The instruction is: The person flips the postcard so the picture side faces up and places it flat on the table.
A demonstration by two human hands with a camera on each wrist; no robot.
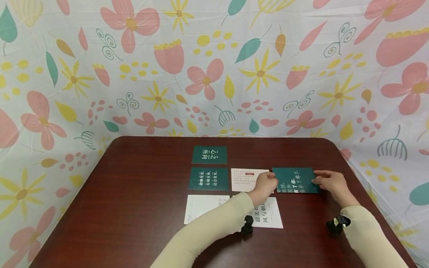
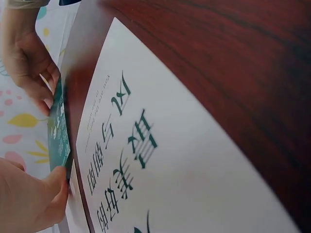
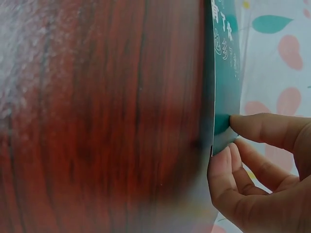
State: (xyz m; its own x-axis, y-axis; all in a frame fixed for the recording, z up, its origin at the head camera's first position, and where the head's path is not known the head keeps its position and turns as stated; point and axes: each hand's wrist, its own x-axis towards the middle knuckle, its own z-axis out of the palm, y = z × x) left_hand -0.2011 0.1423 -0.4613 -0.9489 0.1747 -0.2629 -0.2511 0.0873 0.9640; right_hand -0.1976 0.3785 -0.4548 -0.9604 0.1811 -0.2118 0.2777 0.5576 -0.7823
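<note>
A dark green card (image 1: 284,175) with white lettering is stretched between my two hands at the right of the card layout. My right hand (image 1: 331,185) pinches its right edge, thumb on the printed face and fingers behind, as the right wrist view shows. At the opposite edge, my left hand (image 1: 263,187) grips the card between thumb and fingertips. In the left wrist view the green card (image 2: 58,131) looks tilted, close over the table. Beneath the left hand lies a white card with small red print (image 1: 242,178), partly covered by that hand.
On the brown table (image 1: 134,208), two green cards lie in a left column, one upper (image 1: 197,159) and one lower (image 1: 194,182). Below them are a white card (image 1: 201,204) and another white card with large dark characters (image 1: 275,216), both partly hidden by the left sleeve. Floral cloth (image 1: 207,48) hangs behind.
</note>
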